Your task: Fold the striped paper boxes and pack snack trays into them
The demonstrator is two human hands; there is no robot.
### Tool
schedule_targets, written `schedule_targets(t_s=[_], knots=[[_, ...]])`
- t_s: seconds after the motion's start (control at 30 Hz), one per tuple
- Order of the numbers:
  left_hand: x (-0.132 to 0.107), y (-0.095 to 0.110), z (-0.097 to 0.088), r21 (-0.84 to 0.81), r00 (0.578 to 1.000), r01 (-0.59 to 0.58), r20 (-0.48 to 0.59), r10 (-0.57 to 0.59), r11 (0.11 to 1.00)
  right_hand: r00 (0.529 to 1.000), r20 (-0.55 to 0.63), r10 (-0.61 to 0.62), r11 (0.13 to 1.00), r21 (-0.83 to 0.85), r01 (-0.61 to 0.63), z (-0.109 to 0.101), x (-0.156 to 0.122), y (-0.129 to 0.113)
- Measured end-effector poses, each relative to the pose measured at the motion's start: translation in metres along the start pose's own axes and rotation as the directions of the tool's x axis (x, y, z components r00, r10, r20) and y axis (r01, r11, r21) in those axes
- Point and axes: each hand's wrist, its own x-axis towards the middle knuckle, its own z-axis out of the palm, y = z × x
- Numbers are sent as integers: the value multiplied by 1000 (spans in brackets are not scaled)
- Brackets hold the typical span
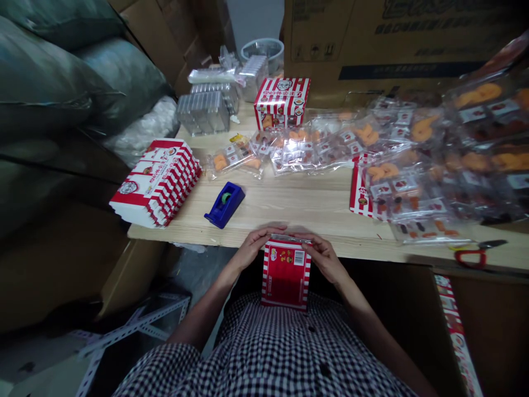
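A red box with white striped edges and a barcode [285,275] leans upright against my lap, just below the table's front edge. My left hand [254,245] holds its upper left corner, fingers curled over the top. My right hand [324,255] grips the upper right corner beside the barcode. A strip of clear plastic [289,238] shows along the box's top, between both hands. Ahead and to the left on the table lies a blue tape dispenser [225,204] with a green core. The box's far side is hidden from me.
Flat red-and-white boxes [155,179] are stacked at left. Clear plastic trays [203,113] and an assembled striped box [282,103] stand behind. Bagged toy food pieces [297,149] spread across the back and right. Red-handled scissors [471,258] lie at the right front edge of the table [289,201].
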Motion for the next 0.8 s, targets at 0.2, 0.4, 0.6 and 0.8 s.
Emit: schedule_targets(t_s=[0.2,0.4,0.6,0.8], knots=[[-4,-5,0,224,998,-61,-4,64,973,993,-107,-56,998,-43,52,5,1,13],[3,-17,-7,196,1000,-16,-21,20,980,998,-26,-59,988,-141,54,-1,9,-4],[14,4,-9,242,996,9,85,-30,970,998,52,-34,976,-213,45,-8,24,-22],[33,12,-10,318,982,-51,190,-11,947,987,152,47,973,-229,-12,-11,37,-23]])
